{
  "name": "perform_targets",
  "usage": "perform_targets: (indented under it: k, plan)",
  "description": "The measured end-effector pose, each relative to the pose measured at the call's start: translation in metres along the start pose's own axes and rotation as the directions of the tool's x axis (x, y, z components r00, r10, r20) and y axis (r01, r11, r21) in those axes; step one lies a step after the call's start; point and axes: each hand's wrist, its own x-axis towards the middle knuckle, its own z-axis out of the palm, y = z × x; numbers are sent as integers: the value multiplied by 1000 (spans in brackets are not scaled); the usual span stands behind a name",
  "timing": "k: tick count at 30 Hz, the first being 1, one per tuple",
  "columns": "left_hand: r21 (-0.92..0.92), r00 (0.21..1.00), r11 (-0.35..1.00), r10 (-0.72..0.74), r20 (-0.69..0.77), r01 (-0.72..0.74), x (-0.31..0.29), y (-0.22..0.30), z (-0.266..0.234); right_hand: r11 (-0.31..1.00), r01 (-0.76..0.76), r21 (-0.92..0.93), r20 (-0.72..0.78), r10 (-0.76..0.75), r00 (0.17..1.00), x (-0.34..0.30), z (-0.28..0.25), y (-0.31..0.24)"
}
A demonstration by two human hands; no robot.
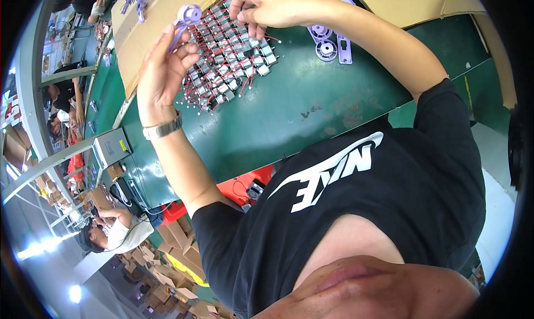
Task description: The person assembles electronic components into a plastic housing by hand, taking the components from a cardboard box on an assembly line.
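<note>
A: What is held in the left hand [164, 77]?

B: A purple plastic part [190, 13] is gripped there between the thumb and the fingers. Its round end is turned uppermost, and its narrow stem is run down into the grip.

A: And where is that part held?

B: It is raised above the green workbench [289, 107], well apart from the near edge, where a cardboard sheet [162, 10] is bordered by small silver motors [222, 57].

A: How are those motors laid out?

B: They are set close together in slanting rows, between the cardboard sheet and the near edge. Red and dark wires are spread among them, and some loose ends are left lying on the green surface.

A: Is anything gripped by the right hand [253, 13]?

B: That cannot be told. The hand is held over the far end of the rows, with its fingers bent downward and only a narrow gap left between thumb and forefinger; the fingertips are partly hidden.

A: What else is carried by the workbench?

B: More purple pieces [326, 50] are grouped to the right of the motors, toward the far edge. Other purple parts [142, 0] are laid on the cardboard sheet. At the left end, a grey box [113, 145] with a yellow label is seen.
</note>
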Motion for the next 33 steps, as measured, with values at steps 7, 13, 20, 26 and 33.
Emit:
perform_targets:
  k: [7, 13, 20, 26, 33]
  plan:
    - [305, 995, 948, 99, -4, -93, 44, -4, 18, 873, 187, -451, -319, -353, 879, -5, -31, -29]
    - [124, 989, 984, 122, 83, -132, 52, -14, 21, 993, -119, -24, -264, 108, 958, -22, -52, -65]
    - [71, 992, 995, 59, 112, -67, 58, -17, -4, 675, -217, 705, 109, 199, 974, -3, -53, -28]
    - [-133, 993, 991, 7, 117, 8, 61, -21, -15, 830, -255, 496, 18, 284, 959, -5, -24, -39]
    - [-267, 979, 963, 24, 204, 32, 49, -22, 18, 930, 207, -303, -204, -276, 939, -14, -16, -48]
